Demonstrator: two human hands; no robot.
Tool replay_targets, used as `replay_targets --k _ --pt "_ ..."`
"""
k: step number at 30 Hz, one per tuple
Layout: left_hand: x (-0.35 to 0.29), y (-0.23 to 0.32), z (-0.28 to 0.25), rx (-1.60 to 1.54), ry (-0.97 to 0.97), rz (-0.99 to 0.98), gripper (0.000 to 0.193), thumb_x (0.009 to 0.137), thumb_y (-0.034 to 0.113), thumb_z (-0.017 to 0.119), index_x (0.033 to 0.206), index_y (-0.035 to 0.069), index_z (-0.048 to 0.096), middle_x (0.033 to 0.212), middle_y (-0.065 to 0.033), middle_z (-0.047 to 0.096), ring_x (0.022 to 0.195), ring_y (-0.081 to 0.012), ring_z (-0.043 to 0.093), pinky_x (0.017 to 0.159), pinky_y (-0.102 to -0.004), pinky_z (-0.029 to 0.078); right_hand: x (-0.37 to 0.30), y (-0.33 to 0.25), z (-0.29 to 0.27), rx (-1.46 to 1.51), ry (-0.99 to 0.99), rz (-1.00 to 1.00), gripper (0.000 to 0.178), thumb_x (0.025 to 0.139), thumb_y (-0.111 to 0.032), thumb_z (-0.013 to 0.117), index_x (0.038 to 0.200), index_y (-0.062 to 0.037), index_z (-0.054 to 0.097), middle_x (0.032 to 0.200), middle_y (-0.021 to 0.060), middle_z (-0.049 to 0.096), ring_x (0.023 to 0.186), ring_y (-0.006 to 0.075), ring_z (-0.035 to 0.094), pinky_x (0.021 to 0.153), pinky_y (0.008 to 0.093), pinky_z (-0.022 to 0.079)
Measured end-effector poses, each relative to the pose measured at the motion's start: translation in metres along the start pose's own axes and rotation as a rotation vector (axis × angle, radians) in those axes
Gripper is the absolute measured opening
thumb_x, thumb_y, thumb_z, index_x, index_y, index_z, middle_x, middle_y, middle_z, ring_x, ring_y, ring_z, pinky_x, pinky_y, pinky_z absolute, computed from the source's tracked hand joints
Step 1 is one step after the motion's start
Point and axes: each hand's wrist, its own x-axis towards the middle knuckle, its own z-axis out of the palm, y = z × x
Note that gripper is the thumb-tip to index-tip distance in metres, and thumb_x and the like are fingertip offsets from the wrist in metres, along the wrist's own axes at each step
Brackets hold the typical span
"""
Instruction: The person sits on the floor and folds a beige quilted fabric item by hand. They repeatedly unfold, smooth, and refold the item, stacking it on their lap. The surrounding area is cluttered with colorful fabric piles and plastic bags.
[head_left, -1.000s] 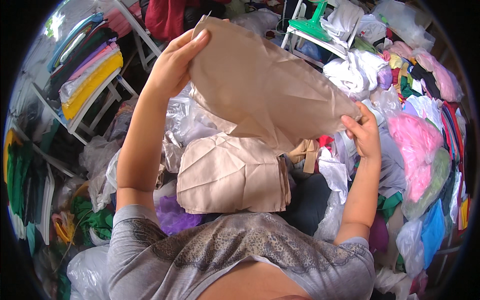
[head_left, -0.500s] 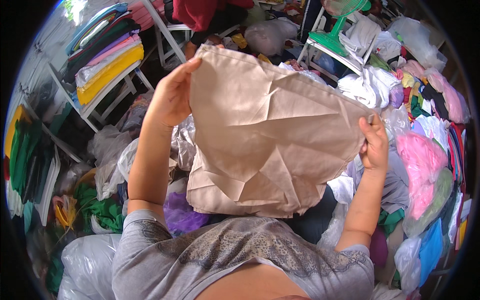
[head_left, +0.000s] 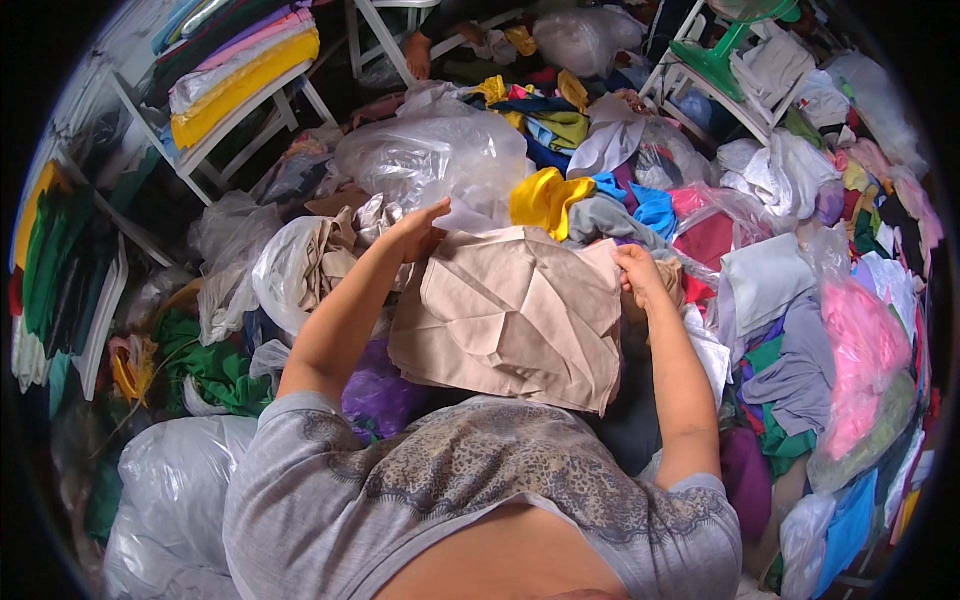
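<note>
A creased beige piece of fabric [head_left: 505, 315] with stitched edges is spread low in front of me, its lower edge near my shirt. At its upper left corner is my left hand [head_left: 415, 234], fingers fairly straight and pressed together at the edge; the thumb's grip is partly hidden. My right hand [head_left: 640, 270] pinches the upper right corner between thumb and curled fingers. Just beyond the fabric lie a yellow cloth [head_left: 548, 202] and a grey cloth [head_left: 612, 222]. More beige cloth [head_left: 330, 260] sits in a clear plastic bag left of my left forearm.
Heaps of coloured cloth and plastic bags surround me. A large clear bag [head_left: 440, 150] lies ahead. Folded fabrics [head_left: 250, 85] are stacked on a white chair at the far left. A green fan [head_left: 715, 60] stands on another chair at the far right. A pink bundle [head_left: 862, 345] lies at right.
Both hands have come down and closer together, lowering the beige fabric from its raised, stretched position. The heaps behind it now show. The view has shifted slightly.
</note>
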Motion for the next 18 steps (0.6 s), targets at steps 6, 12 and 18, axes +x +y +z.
replay_targets --k 6,12,18 --pt "-0.085 -0.006 0.016 0.413 -0.094 0.159 0.061 0.093 0.049 0.069 0.144 0.017 0.057 0.107 -0.0024 0.058 0.085 -0.0109 0.050 0.073 -0.0259 0.042 -0.014 0.010 0.009 -0.096 -0.063 0.079 0.055 0.087 -0.025 0.078 0.131 -0.0049 0.054 0.079 -0.0003 0.058 0.052 0.0056 0.047 0.042 0.0218 0.035" --pt "-0.153 -0.011 0.036 0.550 -0.225 0.262 0.048 0.091 0.019 0.076 0.136 0.012 0.062 0.108 0.0019 0.064 0.093 -0.0071 0.056 0.080 -0.0253 0.046 -0.021 0.009 0.005 -0.036 -0.092 -0.008 0.061 0.085 -0.013 0.078 0.138 -0.0059 0.049 0.075 -0.0024 0.053 0.051 0.0042 0.046 0.041 0.0202 0.035" --pt "-0.172 -0.013 0.045 1.047 -0.102 0.199 0.048 0.089 0.013 0.072 0.136 0.017 0.062 0.087 -0.0004 0.065 0.071 -0.0070 0.057 0.060 -0.0263 0.047 -0.020 0.018 0.008 -0.113 -0.070 -0.044 0.059 0.085 -0.014 0.079 0.137 -0.0080 0.051 0.071 -0.0036 0.051 0.050 0.0047 0.042 0.041 0.0214 0.031"
